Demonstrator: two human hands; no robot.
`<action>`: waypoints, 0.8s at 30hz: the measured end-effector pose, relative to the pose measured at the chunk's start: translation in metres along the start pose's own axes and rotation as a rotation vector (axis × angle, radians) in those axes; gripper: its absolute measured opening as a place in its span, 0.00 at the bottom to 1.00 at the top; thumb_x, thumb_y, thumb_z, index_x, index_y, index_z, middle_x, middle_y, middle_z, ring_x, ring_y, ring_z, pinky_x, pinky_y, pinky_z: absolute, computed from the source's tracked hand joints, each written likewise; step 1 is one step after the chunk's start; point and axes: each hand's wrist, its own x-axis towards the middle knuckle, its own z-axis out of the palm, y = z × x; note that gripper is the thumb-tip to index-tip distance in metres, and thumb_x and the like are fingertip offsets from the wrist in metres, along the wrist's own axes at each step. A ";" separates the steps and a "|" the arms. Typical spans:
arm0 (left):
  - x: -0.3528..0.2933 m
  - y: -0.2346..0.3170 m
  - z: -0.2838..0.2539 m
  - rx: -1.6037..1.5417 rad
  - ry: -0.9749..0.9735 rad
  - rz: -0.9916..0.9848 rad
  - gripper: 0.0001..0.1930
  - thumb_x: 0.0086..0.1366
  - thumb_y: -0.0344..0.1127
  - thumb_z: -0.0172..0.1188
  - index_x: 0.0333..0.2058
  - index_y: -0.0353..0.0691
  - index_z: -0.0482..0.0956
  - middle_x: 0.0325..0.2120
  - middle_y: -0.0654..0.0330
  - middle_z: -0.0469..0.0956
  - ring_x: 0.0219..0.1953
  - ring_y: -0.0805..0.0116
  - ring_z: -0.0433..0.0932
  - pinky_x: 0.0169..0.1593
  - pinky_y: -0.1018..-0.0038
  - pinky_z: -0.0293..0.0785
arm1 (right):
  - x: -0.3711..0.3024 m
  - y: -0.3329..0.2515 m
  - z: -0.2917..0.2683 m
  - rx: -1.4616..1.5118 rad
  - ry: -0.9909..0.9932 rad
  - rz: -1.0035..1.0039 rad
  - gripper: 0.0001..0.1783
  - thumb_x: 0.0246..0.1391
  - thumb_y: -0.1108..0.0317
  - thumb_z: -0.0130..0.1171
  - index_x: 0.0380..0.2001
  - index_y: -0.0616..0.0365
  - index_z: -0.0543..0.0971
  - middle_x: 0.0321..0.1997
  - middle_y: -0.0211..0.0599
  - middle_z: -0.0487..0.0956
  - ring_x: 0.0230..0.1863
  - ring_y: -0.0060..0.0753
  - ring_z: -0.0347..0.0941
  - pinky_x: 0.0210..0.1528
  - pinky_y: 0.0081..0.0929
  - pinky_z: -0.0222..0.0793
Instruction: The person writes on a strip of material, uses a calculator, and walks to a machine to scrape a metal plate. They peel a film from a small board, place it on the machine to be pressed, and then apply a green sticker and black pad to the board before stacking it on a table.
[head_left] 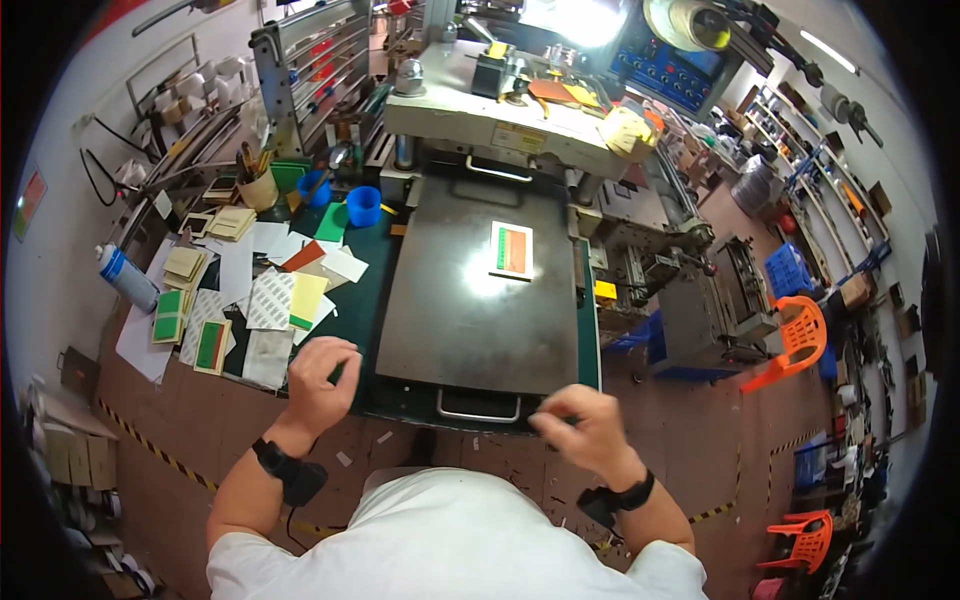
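Note:
My left hand [322,382] hovers off the near left corner of a dark metal plate [430,310], close to the papers on the green table. Its fingers are loosely bent, the thumb stands apart, and nothing shows in it. Over the plate's near right corner is my right hand [585,428], fingers curled with a gap to the thumb; I see nothing held there. A curved metal handle [478,417] on the plate's front edge lies between the hands, touched by neither. Farther up the plate rests a small white-bordered block with a green and brown-red face [512,251].
Behind the plate stands a machine head [520,135] with a lamp above. To the left are paper sheets [270,300], stacked cards [183,265], a spray can [127,277], a blue cup [364,206] and a tool holder [257,185]. Orange chairs [800,335] stand at right.

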 end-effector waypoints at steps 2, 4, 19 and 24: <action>0.008 0.038 0.002 -0.168 -0.109 0.049 0.03 0.54 0.23 0.66 0.28 0.35 0.80 0.30 0.52 0.82 0.35 0.51 0.82 0.40 0.64 0.79 | -0.027 0.008 -0.011 -0.111 0.009 0.299 0.21 0.46 0.56 0.72 0.34 0.62 0.80 0.34 0.45 0.81 0.33 0.47 0.80 0.35 0.37 0.75; 0.011 0.062 0.017 -0.348 -0.268 0.215 0.04 0.54 0.23 0.66 0.29 0.35 0.81 0.31 0.52 0.82 0.33 0.54 0.82 0.37 0.67 0.79 | -0.048 0.016 0.001 -0.281 0.035 0.353 0.21 0.46 0.57 0.72 0.36 0.62 0.79 0.36 0.47 0.80 0.36 0.49 0.79 0.38 0.37 0.75; -0.005 0.106 0.109 0.019 -0.816 0.236 0.23 0.68 0.51 0.57 0.23 0.36 0.75 0.17 0.46 0.77 0.24 0.43 0.80 0.30 0.55 0.76 | -0.169 0.013 -0.058 -0.424 0.323 0.350 0.18 0.52 0.73 0.63 0.47 0.63 0.78 0.42 0.49 0.77 0.45 0.51 0.75 0.49 0.38 0.70; -0.016 0.100 0.099 0.025 -0.814 0.178 0.23 0.68 0.51 0.57 0.23 0.36 0.76 0.18 0.46 0.77 0.24 0.43 0.80 0.31 0.55 0.76 | -0.202 0.041 -0.122 -0.597 0.411 0.373 0.20 0.58 0.70 0.58 0.53 0.65 0.74 0.48 0.48 0.76 0.48 0.49 0.74 0.52 0.36 0.69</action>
